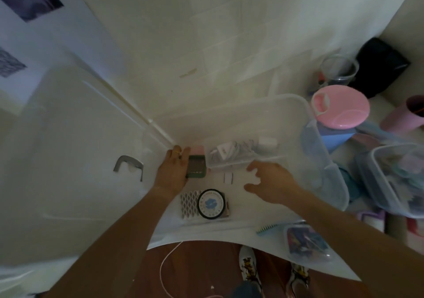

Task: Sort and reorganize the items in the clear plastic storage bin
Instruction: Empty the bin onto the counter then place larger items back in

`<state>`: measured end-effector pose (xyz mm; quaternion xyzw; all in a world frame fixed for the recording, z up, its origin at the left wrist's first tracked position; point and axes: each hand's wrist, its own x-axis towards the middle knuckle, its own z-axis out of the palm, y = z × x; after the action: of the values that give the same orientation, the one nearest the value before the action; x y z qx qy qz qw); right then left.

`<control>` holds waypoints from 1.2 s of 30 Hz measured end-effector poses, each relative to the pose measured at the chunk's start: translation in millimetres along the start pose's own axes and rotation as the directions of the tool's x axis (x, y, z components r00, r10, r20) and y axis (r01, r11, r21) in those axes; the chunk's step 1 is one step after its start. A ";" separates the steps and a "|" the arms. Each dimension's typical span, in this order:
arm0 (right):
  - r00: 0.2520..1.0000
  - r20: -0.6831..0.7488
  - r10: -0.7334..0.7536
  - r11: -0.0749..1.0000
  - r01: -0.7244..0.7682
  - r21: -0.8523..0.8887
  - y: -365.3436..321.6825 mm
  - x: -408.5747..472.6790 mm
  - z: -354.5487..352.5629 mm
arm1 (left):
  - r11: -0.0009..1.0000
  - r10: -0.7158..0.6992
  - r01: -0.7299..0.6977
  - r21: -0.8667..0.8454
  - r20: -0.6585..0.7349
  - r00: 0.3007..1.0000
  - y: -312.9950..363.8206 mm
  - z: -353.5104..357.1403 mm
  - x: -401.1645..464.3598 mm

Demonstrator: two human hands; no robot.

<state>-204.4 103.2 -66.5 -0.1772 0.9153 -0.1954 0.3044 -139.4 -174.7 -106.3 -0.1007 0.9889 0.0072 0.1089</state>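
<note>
The clear plastic storage bin (316,137) stands on a white table in front of me. Inside it, my left hand (173,171) grips a small green and pink box (195,165) near the bin's left wall. My right hand (268,180) hovers over the bin's floor with fingers spread and loosely bent, holding nothing. Beyond the hands lies a small clear tray (243,154) with white chargers and cables. A round black-rimmed tin with a blue label (210,203) and a white honeycomb-patterned piece (189,202) lie near the bin's front.
To the right stand a pink round lid (341,106) on a blue box, a glass jar (339,70), a pink cup (403,116) and another clear container (394,178) full of items. A teal comb (268,228) and a small filled pouch (307,242) lie at the table's front edge.
</note>
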 end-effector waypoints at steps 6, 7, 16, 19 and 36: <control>0.910 0.409 -0.060 0.898 -0.130 0.421 -40.0 3.4 35.4 | 0.994 -0.033 0.024 0.103 0.092 0.995 4.8 3.7 -6.7; 0.902 0.420 -0.100 0.913 -0.085 0.400 -45.3 4.8 38.5 | 0.992 -0.050 0.036 0.117 0.115 0.992 6.9 4.3 -3.4; 0.934 0.311 -0.176 0.983 0.152 0.102 -65.5 10.4 50.5 | 0.980 -0.049 0.033 0.197 0.079 0.996 5.1 12.1 -5.0; 0.943 0.269 -0.195 0.980 0.174 0.100 -61.0 10.9 50.0 | 0.996 -0.033 0.027 0.089 0.072 0.997 5.7 12.4 0.3; 0.968 0.249 -0.034 0.999 0.035 0.002 -24.1 19.5 30.2 | 0.970 0.062 -0.111 0.216 0.221 0.973 7.2 0.8 37.8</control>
<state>-195.2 66.3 -87.0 -0.2168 0.8668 -0.1756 0.4133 -176.8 -175.1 -115.3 -0.0430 0.9694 -0.0905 0.2242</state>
